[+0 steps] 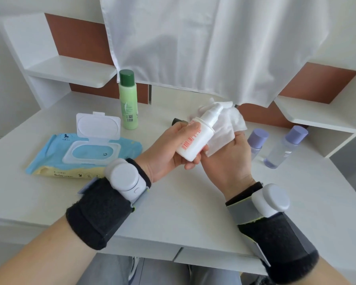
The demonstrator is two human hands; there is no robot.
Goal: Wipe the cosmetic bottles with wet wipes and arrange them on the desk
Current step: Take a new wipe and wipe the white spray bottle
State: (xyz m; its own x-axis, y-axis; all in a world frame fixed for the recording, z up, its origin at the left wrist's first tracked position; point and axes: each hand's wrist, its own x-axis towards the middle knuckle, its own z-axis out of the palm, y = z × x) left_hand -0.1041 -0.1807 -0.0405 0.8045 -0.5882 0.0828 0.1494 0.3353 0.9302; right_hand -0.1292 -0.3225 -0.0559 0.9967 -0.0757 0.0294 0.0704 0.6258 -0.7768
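Now in the left hand [169,149]: a white pump bottle [195,138] with red print is being held tilted above the desk [173,212], its nozzle pointing up and away; the fingers are wrapping round its lower body and clamping on it.
Right hand [228,161]: it is cupping a wet wipe [226,126] against the far side of the white pump bottle; its fingers are gripping the sheet and are mostly hidden by it.
Wet wipe: it is spreading out crumpled behind the pump head and neck, touching the bottle.
Green bottle [128,101]: it is standing upright with a dark green cap at the back of the desk, left of the hands and just behind the wipes pack [84,155].
Wipes pack: it is lying flat on the left of the desk, blue and yellow, with its plastic lid standing open.
Right of the desk: 2 clear bottles are standing near each other, a smaller purple-capped bottle [256,142] partly hidden behind the right hand and a taller purple-capped bottle [284,147] further right.
Dark object [178,121]: it is showing just behind the left hand; I cannot tell what it is.
White cloth [193,48]: it is hanging over the back of the desk unit.
Wrists: both are wearing black bands carrying round white devices.
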